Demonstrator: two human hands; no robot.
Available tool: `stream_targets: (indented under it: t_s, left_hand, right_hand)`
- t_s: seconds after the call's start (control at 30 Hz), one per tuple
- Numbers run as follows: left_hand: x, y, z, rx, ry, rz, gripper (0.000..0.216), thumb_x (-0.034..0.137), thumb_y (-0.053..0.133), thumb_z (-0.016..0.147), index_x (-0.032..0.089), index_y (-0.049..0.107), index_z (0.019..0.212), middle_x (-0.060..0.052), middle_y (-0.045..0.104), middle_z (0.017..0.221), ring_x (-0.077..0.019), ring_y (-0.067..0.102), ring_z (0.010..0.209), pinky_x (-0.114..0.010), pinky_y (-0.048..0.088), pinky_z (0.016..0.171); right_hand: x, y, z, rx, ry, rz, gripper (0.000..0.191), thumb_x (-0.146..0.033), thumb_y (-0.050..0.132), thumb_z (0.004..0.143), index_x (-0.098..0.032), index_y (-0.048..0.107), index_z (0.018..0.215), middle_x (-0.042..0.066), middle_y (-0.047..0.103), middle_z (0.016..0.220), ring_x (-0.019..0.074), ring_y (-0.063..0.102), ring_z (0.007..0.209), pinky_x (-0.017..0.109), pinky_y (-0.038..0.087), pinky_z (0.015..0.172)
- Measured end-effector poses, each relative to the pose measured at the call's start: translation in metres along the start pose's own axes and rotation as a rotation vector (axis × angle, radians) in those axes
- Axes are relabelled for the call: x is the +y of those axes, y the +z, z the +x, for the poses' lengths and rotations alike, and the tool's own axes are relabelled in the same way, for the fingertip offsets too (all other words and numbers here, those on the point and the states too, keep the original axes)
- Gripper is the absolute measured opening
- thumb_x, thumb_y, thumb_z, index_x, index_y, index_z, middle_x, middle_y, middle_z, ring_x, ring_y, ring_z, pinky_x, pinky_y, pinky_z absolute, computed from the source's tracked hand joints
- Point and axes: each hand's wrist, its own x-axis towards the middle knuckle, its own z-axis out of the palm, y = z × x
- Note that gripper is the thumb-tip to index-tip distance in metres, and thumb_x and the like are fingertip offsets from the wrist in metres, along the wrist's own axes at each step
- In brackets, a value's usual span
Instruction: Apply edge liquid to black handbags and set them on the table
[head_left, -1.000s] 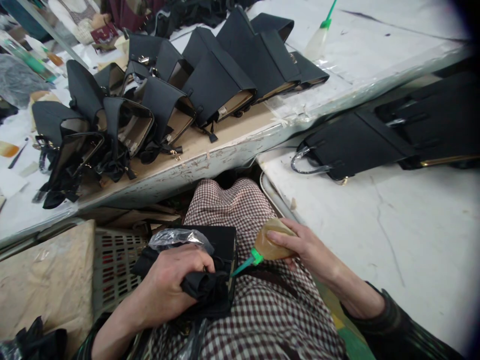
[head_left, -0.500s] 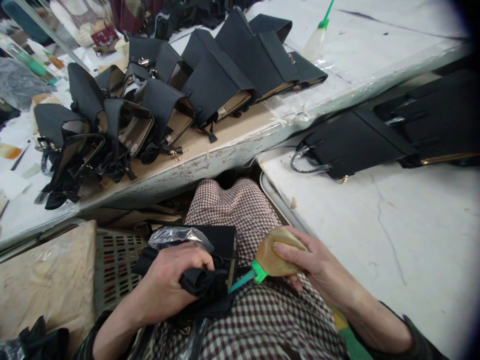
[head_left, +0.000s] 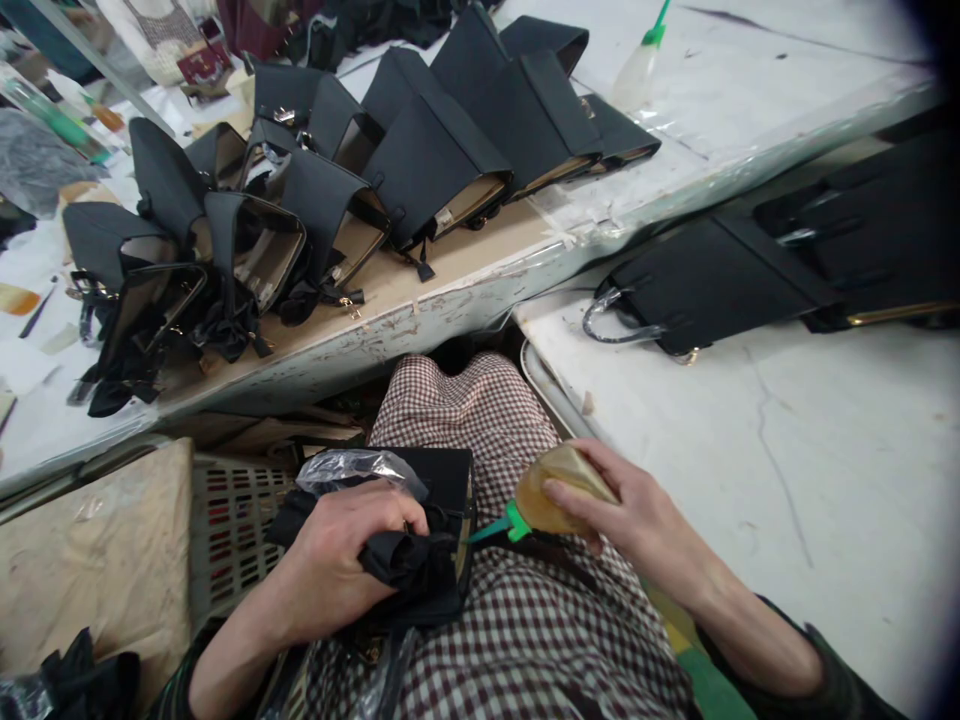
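Note:
On my lap, over a checked apron, lies a black handbag with black fabric and clear plastic film on it. My left hand is closed around the bag's bunched black fabric, and the fingertips are partly hidden. My right hand grips a squeeze bottle of amber liquid, tilted with its green cap towards the bag. The thin blue-green nozzle points at the bag's right edge; whether the tip touches it, I cannot tell.
Several black bags stand along the bench ahead. Another green-tipped bottle is at its back. More black bags lie on the white table to the right. A plastic basket and a brown-covered surface are at left.
The bottle in my right hand has shifted slightly up, and its nozzle tip has moved higher along the bag's edge. My left hand keeps its hold.

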Motion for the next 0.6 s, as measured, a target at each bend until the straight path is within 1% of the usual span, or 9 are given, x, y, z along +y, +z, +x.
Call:
stream_targets:
  t_s: [0.13,0.23,0.37,0.5,0.6]
  left_hand:
    - [0.002,0.0,0.0,-0.001,0.002,0.003,0.023,0.002,0.06,0.09,0.022,0.052,0.085,0.001,0.072,0.084,-0.0118,0.063,0.072,-0.023,0.045,0.068]
    - [0.002,0.001,0.0,0.002,0.004,0.004,0.022,0.003,0.061,0.09,0.023,0.052,0.085,0.001,0.072,0.084,-0.0117,0.064,0.071,-0.023,0.045,0.068]
    - [0.002,0.0,0.0,0.006,-0.004,0.0,0.023,0.002,0.06,0.089,0.023,0.052,0.085,0.002,0.072,0.084,-0.0116,0.064,0.072,-0.023,0.046,0.068]
    - [0.002,-0.001,0.001,0.006,0.007,-0.002,0.022,0.003,0.06,0.09,0.023,0.052,0.085,0.002,0.072,0.084,-0.0112,0.064,0.072,-0.022,0.046,0.068]
    - [0.002,0.0,0.002,0.008,0.018,-0.002,0.022,0.004,0.06,0.091,0.023,0.051,0.085,0.001,0.073,0.085,-0.0112,0.065,0.072,-0.022,0.046,0.069]
  right_hand:
    - [-0.008,-0.004,-0.014,-0.088,-0.017,0.172,0.043,-0.06,0.076,0.088,-0.024,0.065,0.11,0.002,0.067,0.084,0.0169,0.057,0.058,0.026,0.051,0.042]
    - [-0.012,-0.004,-0.025,-0.118,-0.003,0.294,0.043,-0.059,0.08,0.086,-0.022,0.068,0.105,0.003,0.065,0.08,0.0171,0.057,0.059,0.023,0.049,0.039]
    - [-0.011,-0.001,-0.033,-0.142,0.02,0.432,0.043,-0.057,0.083,0.085,-0.022,0.07,0.105,0.003,0.064,0.081,0.0176,0.057,0.061,0.022,0.048,0.038]
    - [-0.009,-0.001,-0.028,-0.164,0.042,0.416,0.044,-0.059,0.081,0.085,-0.02,0.071,0.102,0.004,0.064,0.079,0.0171,0.055,0.059,0.022,0.046,0.037]
    - [-0.008,-0.004,-0.019,-0.121,0.033,0.292,0.044,-0.061,0.079,0.086,-0.021,0.069,0.103,0.002,0.064,0.078,0.0155,0.054,0.055,0.024,0.046,0.039]
